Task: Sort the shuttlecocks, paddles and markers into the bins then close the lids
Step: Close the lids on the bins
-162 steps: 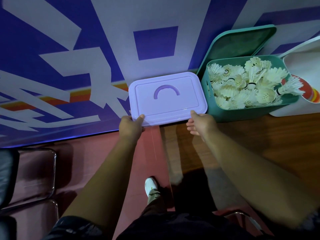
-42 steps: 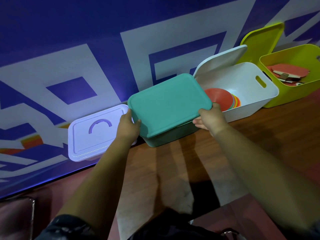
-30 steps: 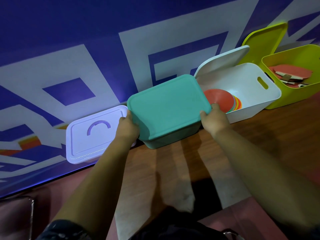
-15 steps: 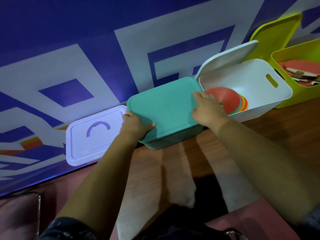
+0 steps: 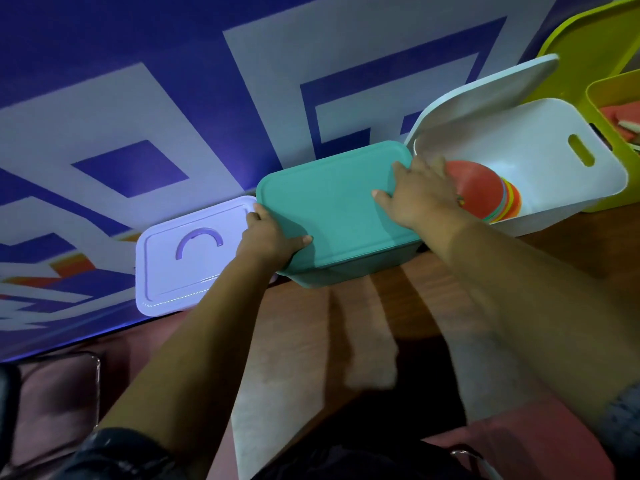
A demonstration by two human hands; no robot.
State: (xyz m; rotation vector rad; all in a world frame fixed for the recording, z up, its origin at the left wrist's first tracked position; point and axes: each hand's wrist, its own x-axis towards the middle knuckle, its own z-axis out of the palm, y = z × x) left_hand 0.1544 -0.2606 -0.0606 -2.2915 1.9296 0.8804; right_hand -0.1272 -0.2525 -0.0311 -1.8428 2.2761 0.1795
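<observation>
The teal bin (image 5: pixel 356 271) stands in the middle with its teal lid (image 5: pixel 332 206) lying flat on top. My left hand (image 5: pixel 268 235) holds the lid's left edge, thumb lying on the top. My right hand (image 5: pixel 419 195) lies flat on the lid's right end, fingers spread. The shuttlecocks are hidden under the lid. To the left is the lilac bin, lid (image 5: pixel 190 254) shut. To the right an open white bin (image 5: pixel 554 181) holds a stack of flat coloured marker discs (image 5: pixel 485 192); its white lid (image 5: pixel 485 95) leans on the wall.
A lime-green open bin (image 5: pixel 609 95) with red paddles (image 5: pixel 620 114) sits at the far right, its lid (image 5: pixel 588 39) upright behind it. All bins stand on a wooden surface (image 5: pixel 346 323) against a blue and white patterned wall. A chair frame (image 5: pixel 93 375) is at lower left.
The teal lid, tilted at the start, now lies flat on its bin. Both hands moved from the lid's edges onto its top. My view shifted slightly left.
</observation>
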